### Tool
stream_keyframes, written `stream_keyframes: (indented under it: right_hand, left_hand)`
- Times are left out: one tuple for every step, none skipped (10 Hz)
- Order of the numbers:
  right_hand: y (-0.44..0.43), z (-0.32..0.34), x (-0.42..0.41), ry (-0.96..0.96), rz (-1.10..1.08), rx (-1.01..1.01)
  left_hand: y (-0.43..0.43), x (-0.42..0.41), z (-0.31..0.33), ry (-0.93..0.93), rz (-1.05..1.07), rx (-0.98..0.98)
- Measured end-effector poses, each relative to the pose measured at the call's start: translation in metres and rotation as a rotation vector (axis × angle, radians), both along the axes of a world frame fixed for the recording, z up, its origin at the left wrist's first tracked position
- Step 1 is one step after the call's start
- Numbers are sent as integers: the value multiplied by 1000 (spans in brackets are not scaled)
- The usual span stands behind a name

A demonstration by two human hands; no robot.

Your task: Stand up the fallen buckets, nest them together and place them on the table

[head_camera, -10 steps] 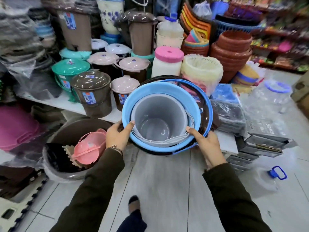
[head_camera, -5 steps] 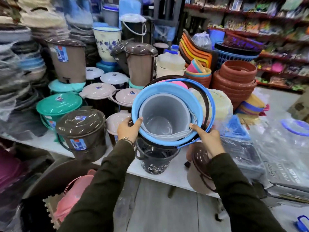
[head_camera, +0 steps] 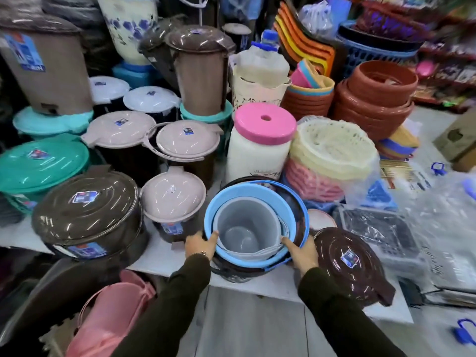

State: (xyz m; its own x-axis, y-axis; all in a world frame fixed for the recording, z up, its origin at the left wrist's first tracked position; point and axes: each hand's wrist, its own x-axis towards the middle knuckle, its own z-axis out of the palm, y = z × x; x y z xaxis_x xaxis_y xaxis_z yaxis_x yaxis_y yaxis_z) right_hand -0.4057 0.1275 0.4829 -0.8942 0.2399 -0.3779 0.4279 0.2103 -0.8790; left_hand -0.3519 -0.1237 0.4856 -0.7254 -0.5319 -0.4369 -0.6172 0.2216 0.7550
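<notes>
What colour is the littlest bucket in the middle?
Grey. The innermost bucket shows best in the head view, nested inside the light blue bucket.

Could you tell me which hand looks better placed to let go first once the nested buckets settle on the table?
Probably the left hand: bare table lies beside it, whereas the right hand is wedged between the nested buckets and a brown lidded bin.

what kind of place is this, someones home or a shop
Most likely a household-goods shop, not a home: many lidded bins carry matching blue labels, terracotta-coloured pots sit in nested stacks, and stocked shelves run behind. Both hands grip the nested buckets at the table.
</notes>
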Motion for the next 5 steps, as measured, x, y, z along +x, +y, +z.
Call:
stream_keyframes:
  right_hand:
    - [-6,-7,3,-17,7,71]
    - [-9,-8,0,-38,52,158]
    - [-11,-3,-4,-140,75,186]
    - [-10,0,-4,-158,90,201]
    - [-6,15,-2,-56,96,209]
  left_hand:
    - [0,1,-11,-94,-51,-159]
    - [-2,-1,-10,-149,-102,-206]
    - [-5,-5,-3,-193,-147,-183]
    - [-5,-4,4,-178,-166,-218]
    - [-4,-5,15,-83,-206,-374]
